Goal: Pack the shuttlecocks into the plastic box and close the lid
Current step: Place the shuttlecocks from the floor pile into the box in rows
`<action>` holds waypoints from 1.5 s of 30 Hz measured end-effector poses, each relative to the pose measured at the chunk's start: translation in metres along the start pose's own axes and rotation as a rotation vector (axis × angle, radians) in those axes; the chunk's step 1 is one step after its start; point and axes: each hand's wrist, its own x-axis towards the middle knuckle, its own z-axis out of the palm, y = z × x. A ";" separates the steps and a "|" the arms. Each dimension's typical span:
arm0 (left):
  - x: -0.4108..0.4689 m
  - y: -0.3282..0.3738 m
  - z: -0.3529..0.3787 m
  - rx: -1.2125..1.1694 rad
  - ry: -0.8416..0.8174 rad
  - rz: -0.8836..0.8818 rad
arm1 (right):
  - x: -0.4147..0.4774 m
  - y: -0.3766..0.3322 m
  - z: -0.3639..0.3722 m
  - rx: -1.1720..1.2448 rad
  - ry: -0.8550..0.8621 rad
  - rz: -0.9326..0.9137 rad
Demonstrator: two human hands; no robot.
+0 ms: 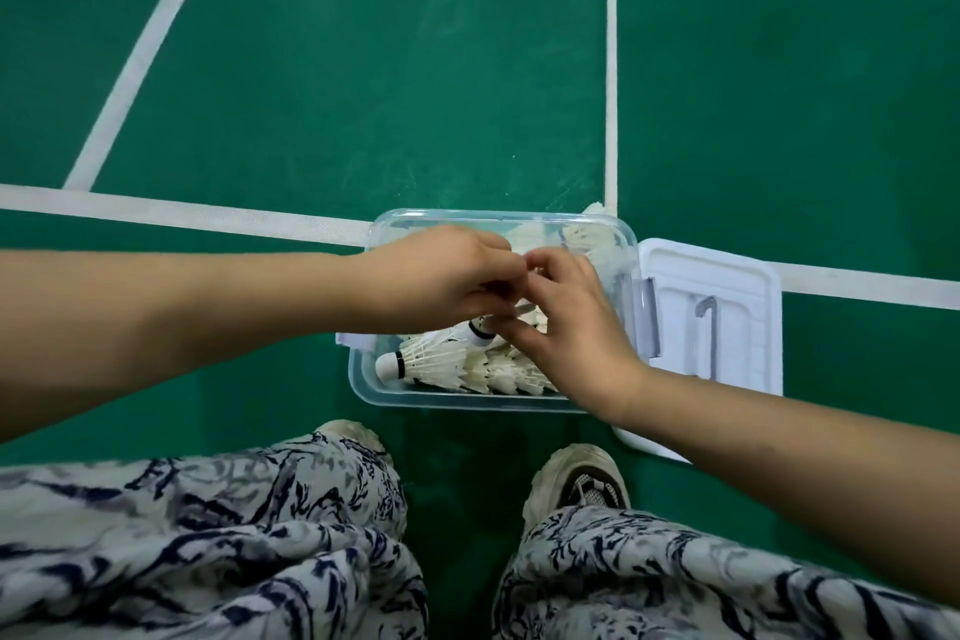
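white shuttlecocks [441, 364] in plastic box [441, 402] beneath left hand [441, 276] and right hand [569, 333], grip unclear

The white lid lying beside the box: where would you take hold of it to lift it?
Probably take the lid by its right long edge, coming from the right with fingertips slid under. It lies flat on the green floor, so only the rim offers a pinch. That edge is free, while the left one sits close against the plastic box.

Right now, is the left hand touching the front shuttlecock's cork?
Apart. In the head view a clear gap separates the left hand from the front shuttlecock's cork.
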 end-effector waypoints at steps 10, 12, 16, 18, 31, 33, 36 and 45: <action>-0.012 -0.022 0.023 0.073 -0.227 -0.331 | -0.010 0.014 0.008 -0.130 -0.185 0.158; -0.018 -0.026 0.034 0.105 -0.353 -0.372 | -0.009 0.012 0.013 -0.165 -0.206 0.190; -0.028 -0.032 0.056 0.151 -0.504 -0.428 | -0.010 0.012 0.015 -0.143 -0.235 0.267; -0.030 -0.034 0.063 0.157 -0.524 -0.446 | -0.009 0.011 0.016 -0.141 -0.229 0.277; -0.018 -0.033 0.039 0.060 -0.521 -0.571 | -0.007 0.016 0.019 0.367 -0.173 0.458; -0.014 -0.034 0.035 0.024 -0.522 -0.579 | -0.005 0.013 0.020 0.486 -0.208 0.485; -0.011 -0.035 0.036 -0.063 -0.526 -0.580 | -0.003 0.013 0.021 0.615 -0.248 0.526; -0.010 -0.038 0.059 0.148 -0.624 -0.449 | 0.016 0.016 0.033 0.384 -0.685 0.499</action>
